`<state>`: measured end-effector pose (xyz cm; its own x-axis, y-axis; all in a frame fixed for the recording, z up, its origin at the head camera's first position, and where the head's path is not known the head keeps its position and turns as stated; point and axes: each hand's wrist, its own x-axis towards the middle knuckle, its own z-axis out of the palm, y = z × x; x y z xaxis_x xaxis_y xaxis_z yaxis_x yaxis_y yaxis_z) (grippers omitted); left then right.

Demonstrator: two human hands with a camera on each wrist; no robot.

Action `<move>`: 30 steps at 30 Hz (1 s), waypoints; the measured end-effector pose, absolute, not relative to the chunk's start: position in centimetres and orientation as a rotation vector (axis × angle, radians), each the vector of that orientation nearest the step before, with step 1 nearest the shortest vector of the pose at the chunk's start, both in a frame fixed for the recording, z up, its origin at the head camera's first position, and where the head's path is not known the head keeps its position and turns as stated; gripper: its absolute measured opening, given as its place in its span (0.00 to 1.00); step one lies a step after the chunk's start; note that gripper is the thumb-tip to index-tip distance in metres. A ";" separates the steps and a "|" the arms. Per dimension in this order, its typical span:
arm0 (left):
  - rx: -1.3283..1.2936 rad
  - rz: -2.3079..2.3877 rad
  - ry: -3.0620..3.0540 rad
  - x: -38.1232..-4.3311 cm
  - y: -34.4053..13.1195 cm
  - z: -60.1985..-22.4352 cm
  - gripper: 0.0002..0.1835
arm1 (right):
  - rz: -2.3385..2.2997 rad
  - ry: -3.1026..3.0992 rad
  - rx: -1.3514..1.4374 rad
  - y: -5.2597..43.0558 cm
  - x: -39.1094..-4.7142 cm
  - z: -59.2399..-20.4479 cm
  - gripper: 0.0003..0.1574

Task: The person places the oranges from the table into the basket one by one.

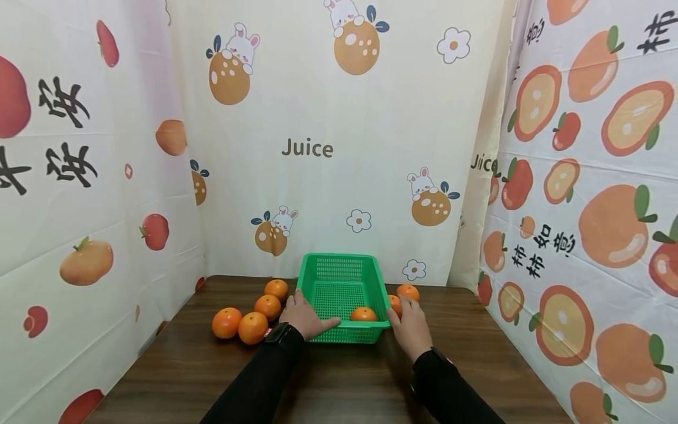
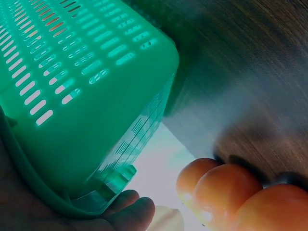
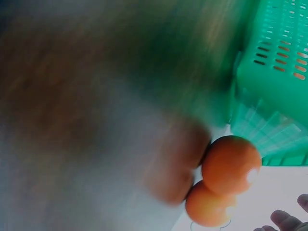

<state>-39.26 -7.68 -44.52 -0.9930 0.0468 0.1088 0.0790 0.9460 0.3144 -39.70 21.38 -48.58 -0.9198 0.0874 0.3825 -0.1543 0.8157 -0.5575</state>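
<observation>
A green plastic basket (image 1: 344, 335) stands on the table with one orange (image 1: 363, 314) inside, near its front right corner. My left hand (image 1: 304, 317) grips the basket's front left corner, thumb along the front rim and fingers down the left side. In the left wrist view, its fingertips (image 2: 137, 211) show past the rim. My right hand (image 1: 412, 330) is at the basket's front right corner, its fingers extended beside the wall. Just beyond it lie two oranges (image 3: 231, 163), one behind the other, outside the basket.
Several oranges (image 1: 253, 327) lie on the brown wooden table (image 1: 349, 388) left of the basket, close to my left hand. A fruit-printed cloth (image 1: 339, 176) hangs behind the table, and similar cloths line both sides.
</observation>
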 end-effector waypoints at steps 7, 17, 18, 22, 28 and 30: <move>-0.101 -0.490 -2.992 -39.2 -7.9 -44.2 0.64 | 0.790 -2.602 0.037 22.2 -39.9 -49.1 0.34; -0.121 -0.461 -3.017 -38.8 -7.9 -44.1 0.64 | 0.712 -2.633 0.066 22.6 -39.3 -49.7 0.39; -0.126 -0.457 -3.019 -38.8 -7.9 -44.0 0.64 | 0.710 -2.631 0.070 22.6 -39.3 -49.8 0.39; -0.133 -0.445 -3.023 -38.7 -7.9 -43.8 0.64 | 0.711 -2.632 0.084 22.5 -39.4 -49.9 0.40; -0.129 -0.441 -3.025 -38.8 -7.8 -44.1 0.64 | 0.693 -2.669 0.102 22.6 -39.9 -49.8 0.43; -0.131 -0.445 -3.027 -38.8 -7.7 -44.1 0.64 | 0.682 -2.679 0.113 22.6 -40.1 -49.8 0.43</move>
<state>-38.82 -7.72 -44.15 -0.9932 0.0731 0.0910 0.0962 0.9542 0.2832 -40.10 22.62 -49.81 -0.9273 0.0137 0.3740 -0.1668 0.8794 -0.4459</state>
